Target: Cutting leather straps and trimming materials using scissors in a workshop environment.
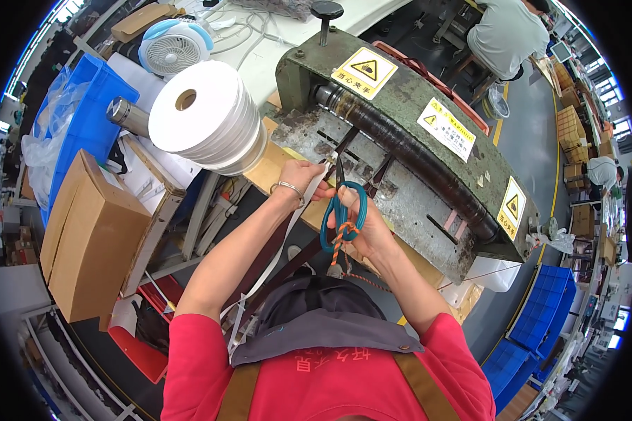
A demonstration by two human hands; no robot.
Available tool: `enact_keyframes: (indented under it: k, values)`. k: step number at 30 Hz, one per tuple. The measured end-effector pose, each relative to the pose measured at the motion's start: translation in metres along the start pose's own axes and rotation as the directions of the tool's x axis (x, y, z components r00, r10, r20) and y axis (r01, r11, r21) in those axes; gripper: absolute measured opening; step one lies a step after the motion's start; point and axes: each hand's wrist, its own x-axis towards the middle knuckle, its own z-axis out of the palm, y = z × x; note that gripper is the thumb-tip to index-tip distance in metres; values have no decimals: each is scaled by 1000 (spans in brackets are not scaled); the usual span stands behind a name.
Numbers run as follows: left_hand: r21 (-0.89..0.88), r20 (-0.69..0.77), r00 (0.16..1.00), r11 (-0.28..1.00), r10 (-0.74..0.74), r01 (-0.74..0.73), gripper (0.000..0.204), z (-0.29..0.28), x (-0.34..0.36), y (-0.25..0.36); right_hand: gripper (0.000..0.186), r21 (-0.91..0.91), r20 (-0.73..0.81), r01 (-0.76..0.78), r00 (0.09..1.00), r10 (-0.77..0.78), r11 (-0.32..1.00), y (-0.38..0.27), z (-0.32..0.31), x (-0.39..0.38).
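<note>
My left hand (pixel 306 179) pinches a narrow white tape (pixel 285 235), whose length runs down toward my lap. In my right hand (pixel 364 223) is a pair of scissors with teal handles (pixel 339 219), an orange cord tied to them. Their dark blades point away from me, beside my left fingertips and the tape. Whether the blades touch the tape I cannot tell. Beyond both hands, dark straps (pixel 379 174) lie across the metal bed (pixel 400 203) of a green machine (pixel 428 102) and reach its dark roller (pixel 407 158).
A stack of white tape rolls (pixel 211 116) stands left of the machine, near a fan (pixel 175 48) and a metal flask (pixel 128 116). Further left are a blue bin (pixel 74 133) and a cardboard box (pixel 91 238). Blue crates (pixel 541 309) stand at right; another person (pixel 509 35) sits far off.
</note>
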Motion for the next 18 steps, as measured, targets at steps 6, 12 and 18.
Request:
enact_keyframes:
  k: [6,12,18]
  values:
    - [-71,88,996,997,-8,14,19,-3,5,-1,38,84,-58,-52,997,57,995,-5,-4,11]
    - [-153,131,990,987,59,-39,17,-12,13,-17,43,128,-205,-131,966,156,983,-20,8,16]
    - [-254,127,989,966,73,-39,19,-8,15,-23,41,79,-241,-174,952,189,981,-38,14,14]
